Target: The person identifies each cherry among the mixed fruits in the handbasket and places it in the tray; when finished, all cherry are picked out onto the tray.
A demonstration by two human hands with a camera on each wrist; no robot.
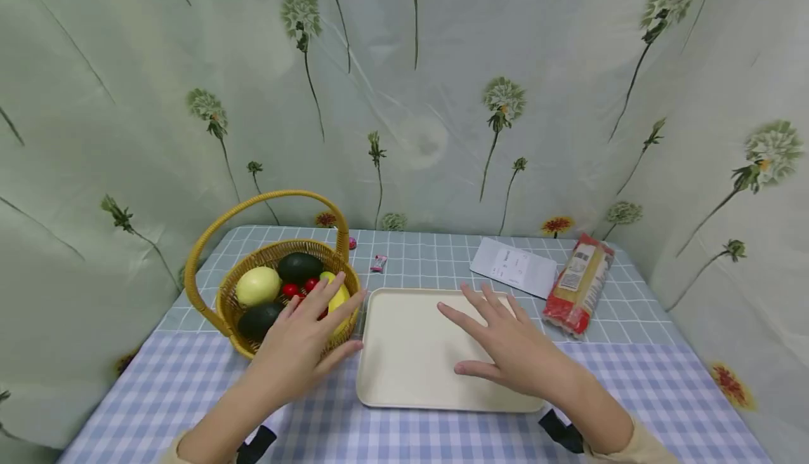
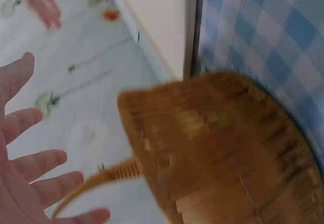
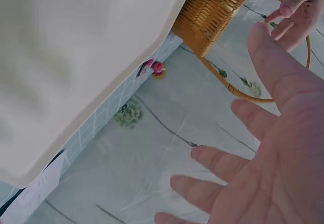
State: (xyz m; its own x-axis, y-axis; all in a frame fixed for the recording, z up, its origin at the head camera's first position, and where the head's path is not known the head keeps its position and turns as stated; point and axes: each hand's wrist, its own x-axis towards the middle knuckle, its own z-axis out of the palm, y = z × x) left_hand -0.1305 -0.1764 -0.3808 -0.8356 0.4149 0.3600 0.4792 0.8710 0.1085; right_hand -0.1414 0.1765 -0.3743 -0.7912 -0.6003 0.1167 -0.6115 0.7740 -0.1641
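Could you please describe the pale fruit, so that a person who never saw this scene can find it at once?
Left of the cream tray stands a wicker basket with a tall arched handle. Inside, at its left side, the pale fruit lies near two dark fruits. Its roundish shape and pale yellow-green colour set it apart from them.

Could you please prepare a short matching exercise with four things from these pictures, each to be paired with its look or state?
Things:
1. Basket
2. Right hand
3. Packet
4. Tray

Looks or states:
A. Red at both ends
B. Flat and cream-coloured, with rounded corners
C. Woven, golden brown
D. Spread open, holding nothing

Right pairs: 1-C, 2-D, 3-A, 4-B
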